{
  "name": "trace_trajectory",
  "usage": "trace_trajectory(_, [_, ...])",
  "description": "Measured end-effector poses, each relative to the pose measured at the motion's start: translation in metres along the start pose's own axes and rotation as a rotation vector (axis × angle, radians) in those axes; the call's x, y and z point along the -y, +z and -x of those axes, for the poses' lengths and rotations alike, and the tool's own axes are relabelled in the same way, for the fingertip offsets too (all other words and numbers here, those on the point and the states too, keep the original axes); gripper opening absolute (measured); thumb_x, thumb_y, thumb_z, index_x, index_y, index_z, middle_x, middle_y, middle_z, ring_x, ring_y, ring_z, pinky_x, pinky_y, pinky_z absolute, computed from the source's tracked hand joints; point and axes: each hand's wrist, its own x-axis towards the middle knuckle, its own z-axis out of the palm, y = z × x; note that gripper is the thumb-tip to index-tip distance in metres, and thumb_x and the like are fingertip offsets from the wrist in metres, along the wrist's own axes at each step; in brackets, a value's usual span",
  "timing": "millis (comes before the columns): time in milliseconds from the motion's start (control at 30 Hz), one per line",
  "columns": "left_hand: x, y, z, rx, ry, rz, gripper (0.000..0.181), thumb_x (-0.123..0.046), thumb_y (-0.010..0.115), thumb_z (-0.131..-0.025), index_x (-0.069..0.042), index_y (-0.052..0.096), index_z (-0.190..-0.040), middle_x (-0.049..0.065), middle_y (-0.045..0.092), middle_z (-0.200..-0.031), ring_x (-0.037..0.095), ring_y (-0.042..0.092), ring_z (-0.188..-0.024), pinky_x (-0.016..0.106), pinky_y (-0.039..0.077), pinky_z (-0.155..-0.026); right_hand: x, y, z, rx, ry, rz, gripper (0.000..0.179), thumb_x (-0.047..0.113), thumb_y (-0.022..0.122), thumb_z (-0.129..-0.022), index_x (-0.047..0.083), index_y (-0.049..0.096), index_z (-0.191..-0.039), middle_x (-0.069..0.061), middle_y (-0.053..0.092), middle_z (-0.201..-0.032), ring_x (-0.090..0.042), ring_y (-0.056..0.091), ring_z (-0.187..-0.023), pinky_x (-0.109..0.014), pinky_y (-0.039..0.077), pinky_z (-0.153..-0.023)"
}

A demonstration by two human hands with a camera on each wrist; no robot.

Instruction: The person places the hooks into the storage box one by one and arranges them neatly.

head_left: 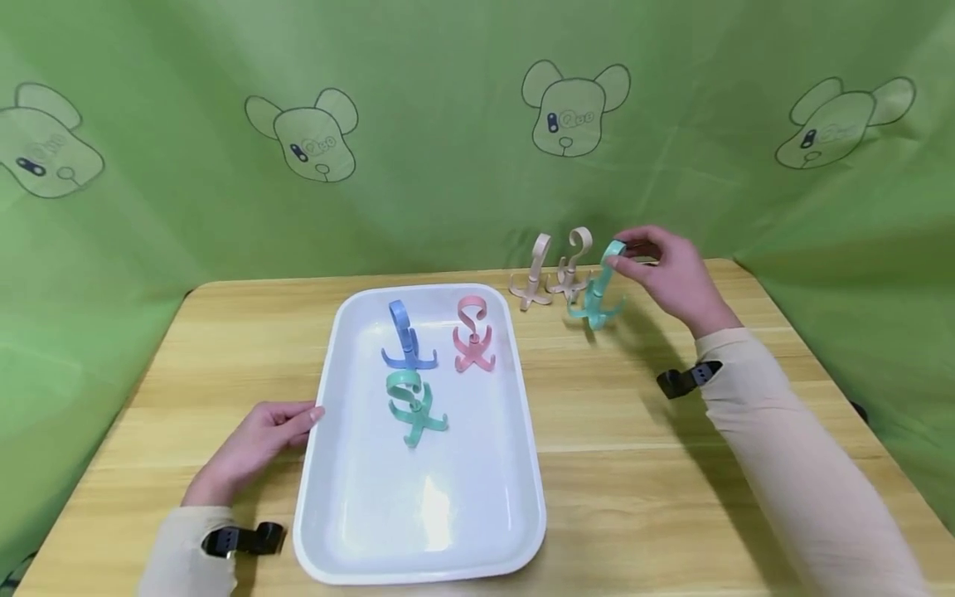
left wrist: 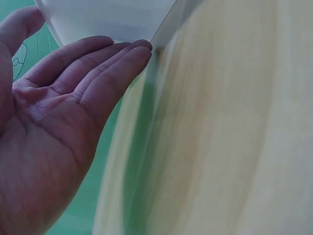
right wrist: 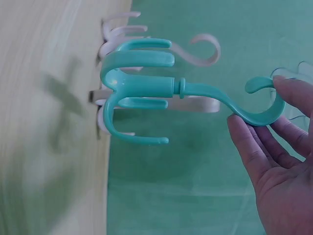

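My right hand (head_left: 664, 269) pinches the curved top of a turquoise multi-prong hanging hook (head_left: 595, 307) at the table's back right. In the right wrist view, thumb and fingers hold the hook's curl, and its prongs hang above the wooden surface. My left hand (head_left: 257, 439) holds the left rim of a white tray (head_left: 477, 481), thumb at the rim. In the left wrist view its straight fingers (left wrist: 105, 78) lie along the tray's outer wall. Inside the tray lie a blue hook (head_left: 410, 356), a pink-red hook (head_left: 474, 352) and a green hook (head_left: 419, 413).
Two pale pink hooks (head_left: 531, 286) stand on the wooden table (head_left: 634, 497) near its back edge, just left of the turquoise one. A green curtain (head_left: 448, 166) with printed bear heads rises behind the table. Dark wrist cameras (head_left: 675, 383) are strapped to both sleeves.
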Motion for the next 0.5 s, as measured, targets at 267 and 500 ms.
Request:
trace_trajectory(267, [-0.001, -0.001, -0.001, 0.019, 0.011, 0.026, 0.047, -0.024, 0.053, -0.104, 0.017, 0.052, -0.128, 0.026, 0.064, -0.117, 0.020, 0.068, -0.100, 0.029, 0.053, -0.088, 0.015, -0.001, 0.006, -0.006, -0.042, 0.001, 0.047, 0.038, 0.071, -0.091, 0.007, 0.061, -0.125, -0.007, 0.062, -0.116, -0.023, 0.059, -0.108, -0.026, 0.051, -0.082])
trace_trajectory(500, [0.000, 0.002, -0.001, -0.002, -0.008, 0.013, 0.049, -0.026, 0.054, -0.103, 0.016, 0.052, -0.129, 0.027, 0.063, -0.120, 0.024, 0.068, -0.102, 0.028, 0.053, -0.089, 0.026, -0.003, 0.014, 0.002, -0.066, 0.022, 0.046, 0.036, 0.070, -0.092, 0.008, 0.060, -0.127, -0.005, 0.059, -0.119, -0.023, 0.060, -0.107, -0.031, 0.053, -0.086])
